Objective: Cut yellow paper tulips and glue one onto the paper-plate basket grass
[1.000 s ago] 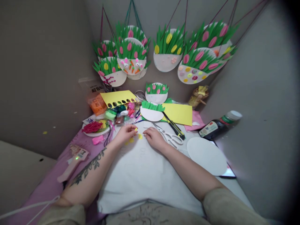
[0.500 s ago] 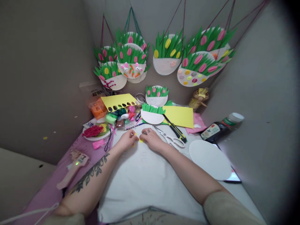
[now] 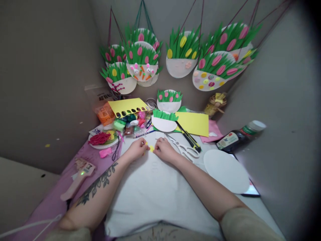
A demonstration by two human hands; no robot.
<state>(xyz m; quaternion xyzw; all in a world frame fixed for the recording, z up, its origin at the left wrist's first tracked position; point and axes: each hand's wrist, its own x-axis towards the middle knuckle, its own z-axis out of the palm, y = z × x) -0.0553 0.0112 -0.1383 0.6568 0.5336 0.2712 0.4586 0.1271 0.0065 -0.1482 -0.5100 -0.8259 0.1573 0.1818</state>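
Over the white cloth (image 3: pixel 155 190), both my hands are close together near the middle. My left hand (image 3: pixel 138 148) is closed in a pinch on a small yellow paper piece (image 3: pixel 146 144). My right hand (image 3: pixel 164 149) pinches another small yellow paper piece (image 3: pixel 151 148), facing the left one with a narrow gap between. White-handled scissors (image 3: pixel 185 150) lie just right of my right hand. Beyond the hands stands a paper-plate pocket (image 3: pixel 164 125) with green paper grass, and behind it another pocket (image 3: pixel 169 106) with pink paper flowers.
A yellow-black cutter (image 3: pixel 188 137) and yellow sheet (image 3: pixel 194 124) lie right of the pockets. A dark bottle (image 3: pixel 235 139) and white paper oval (image 3: pixel 225 170) are at the right. Left are a punched yellow sheet (image 3: pixel 127 104), red yarn (image 3: pixel 100 138) and pink glue gun (image 3: pixel 79 179).
My right hand has shifted slightly right and its fingers have turned, so more of its yellow piece shows. The whole view has tilted a little. My left hand keeps its pinch.
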